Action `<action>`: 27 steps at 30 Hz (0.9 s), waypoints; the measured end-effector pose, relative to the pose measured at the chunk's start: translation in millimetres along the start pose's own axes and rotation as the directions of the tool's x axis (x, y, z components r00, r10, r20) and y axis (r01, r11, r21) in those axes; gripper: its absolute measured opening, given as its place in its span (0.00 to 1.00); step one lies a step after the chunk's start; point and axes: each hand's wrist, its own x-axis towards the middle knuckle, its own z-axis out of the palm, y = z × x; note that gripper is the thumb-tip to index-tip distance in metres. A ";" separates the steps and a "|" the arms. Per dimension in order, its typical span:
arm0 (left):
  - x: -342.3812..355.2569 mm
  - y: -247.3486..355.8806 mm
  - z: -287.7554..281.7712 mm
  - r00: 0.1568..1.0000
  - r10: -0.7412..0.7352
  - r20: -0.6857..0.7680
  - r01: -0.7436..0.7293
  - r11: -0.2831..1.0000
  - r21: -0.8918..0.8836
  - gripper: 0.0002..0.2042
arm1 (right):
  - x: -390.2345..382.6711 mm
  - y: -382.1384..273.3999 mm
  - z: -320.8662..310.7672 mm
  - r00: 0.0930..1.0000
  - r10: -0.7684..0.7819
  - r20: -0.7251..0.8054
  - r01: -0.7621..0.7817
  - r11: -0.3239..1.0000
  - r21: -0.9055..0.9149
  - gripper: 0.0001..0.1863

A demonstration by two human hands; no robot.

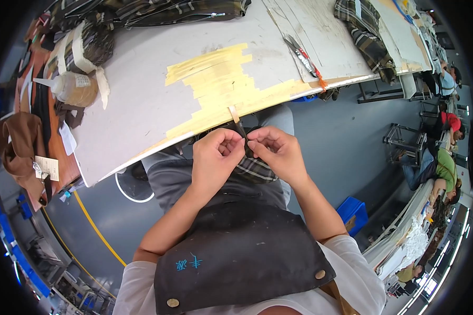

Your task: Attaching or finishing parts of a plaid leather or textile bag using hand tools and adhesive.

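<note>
Just off the table's front edge, my left hand and my right hand are close together, thumbs and fingertips pinched. Between them is a narrow dark fabric strip, which both hands grip. A plaid cloth hangs under my fingers over my lap; whether it is joined to the strip I cannot tell. At the edge of the table, a short tan tab meets the strip's upper end.
Yellow tape covers part of the grey table. Red-handled snips lie at the back right, near a plaid garment. A glue bottle stands at the left. A blue bin sits on the floor. Other people work at far right.
</note>
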 end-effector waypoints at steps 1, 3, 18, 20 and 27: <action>0.9 1.6 0.4 1.000 -0.010 0.004 0.010 1.000 -0.006 0.02 | 0.1 0.2 -0.2 1.000 -0.012 -0.011 0.012 1.000 -0.020 0.06; 1.7 2.5 1.0 1.000 -0.019 0.009 0.019 1.000 -0.009 0.02 | 0.5 0.3 -1.5 1.000 -0.021 -0.006 0.021 0.999 -0.027 0.06; 4.9 -11.2 3.2 1.000 -0.005 0.015 0.008 0.984 -0.180 0.05 | 10.5 -14.8 -15.2 0.975 0.113 0.191 -0.119 0.993 0.020 0.06; 5.8 -12.1 3.5 1.000 0.002 0.023 0.002 0.984 -0.181 0.05 | 13.3 -15.0 -17.1 0.971 0.123 0.204 -0.124 0.992 -0.009 0.05; 7.2 -8.5 2.1 0.999 -0.021 0.036 0.027 0.987 -0.156 0.06 | 18.1 -22.0 -18.0 0.960 0.134 0.244 -0.110 0.988 -0.111 0.04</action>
